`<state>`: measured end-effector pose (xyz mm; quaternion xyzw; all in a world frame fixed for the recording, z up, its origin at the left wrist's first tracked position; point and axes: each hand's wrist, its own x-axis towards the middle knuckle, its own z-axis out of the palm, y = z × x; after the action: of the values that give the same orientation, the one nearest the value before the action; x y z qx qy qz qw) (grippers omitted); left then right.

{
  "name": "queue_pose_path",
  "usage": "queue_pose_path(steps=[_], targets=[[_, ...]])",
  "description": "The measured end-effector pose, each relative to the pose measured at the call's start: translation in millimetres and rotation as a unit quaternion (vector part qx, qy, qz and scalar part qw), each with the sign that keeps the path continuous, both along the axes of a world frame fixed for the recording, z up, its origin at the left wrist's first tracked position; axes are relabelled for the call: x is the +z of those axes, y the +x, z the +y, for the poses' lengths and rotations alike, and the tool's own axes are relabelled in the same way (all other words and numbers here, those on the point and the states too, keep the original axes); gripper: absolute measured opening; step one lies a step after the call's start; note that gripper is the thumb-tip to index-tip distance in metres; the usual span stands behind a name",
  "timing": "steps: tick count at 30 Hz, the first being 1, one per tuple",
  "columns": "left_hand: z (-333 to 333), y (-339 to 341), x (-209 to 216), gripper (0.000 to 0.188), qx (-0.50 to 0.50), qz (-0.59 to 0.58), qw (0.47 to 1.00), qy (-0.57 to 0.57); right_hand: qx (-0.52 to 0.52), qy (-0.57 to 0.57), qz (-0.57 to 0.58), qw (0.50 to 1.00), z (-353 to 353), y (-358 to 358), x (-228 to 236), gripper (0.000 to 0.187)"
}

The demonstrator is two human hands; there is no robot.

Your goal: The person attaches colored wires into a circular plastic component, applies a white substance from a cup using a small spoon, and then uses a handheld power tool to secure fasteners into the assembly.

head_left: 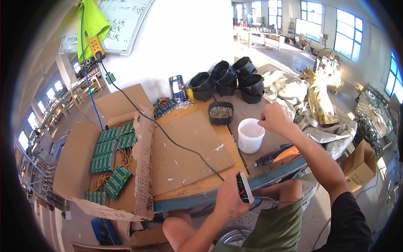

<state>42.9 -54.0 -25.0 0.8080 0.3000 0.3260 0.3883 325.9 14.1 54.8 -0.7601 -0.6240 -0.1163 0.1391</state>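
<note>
At the near edge of the desk (197,197), just past its blue rim, the left hand (230,197) is clenched around a small electronic module (244,187): a dark circuit part with a white strip along one side and thin coloured wires trailing from its lower end. The right hand (275,119) hovers over the white plastic cup (250,135) near the right edge, its fingers pinched on what looks like a thin pale stick dipping into the cup; what the cup holds cannot be told. Judged from its build, the module should be light and stiff but fragile at the wire joints, so it is best held by its long edges, as it is now, never by the wires. The cup is light and open-topped and would likely tip if nudged sideways. An orange-and-black handheld tool (279,155) lies just beside the cup. A worn cardboard sheet (189,151) covers the middle of the desk, with a black cable (168,136) running across it. At the left edge an open carton (105,168) holds rows of green circuit boards (110,145). Toward the far edge stand a black bowl of small parts (221,112), stacked black housings (235,77) and a phone (178,89) propped upright.
</note>
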Motion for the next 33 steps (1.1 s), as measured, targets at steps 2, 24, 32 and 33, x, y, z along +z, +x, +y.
queue_pose_path(steps=[2, 24, 32, 33], targets=[[1, 1, -1, 0.069, 0.001, -0.002, 1.0, -0.002, 0.014, 0.01, 0.01, 1.0, 0, 1, -4, 0.015], [61, 34, -23, 0.07, 0.038, -0.106, 0.987, -0.117, 0.137, -0.01, -0.058, 0.989, 7, -4, 8, 0.01], [81, 76, -52, 0.079, -0.037, -0.257, 0.913, -0.315, 0.222, -0.037, 0.073, 0.972, 20, -9, -3, 0.015], [79, 78, -55, 0.078, -0.038, -0.257, 0.914, -0.312, 0.221, -0.037, 0.086, 0.971, 21, -8, -4, 0.015]])
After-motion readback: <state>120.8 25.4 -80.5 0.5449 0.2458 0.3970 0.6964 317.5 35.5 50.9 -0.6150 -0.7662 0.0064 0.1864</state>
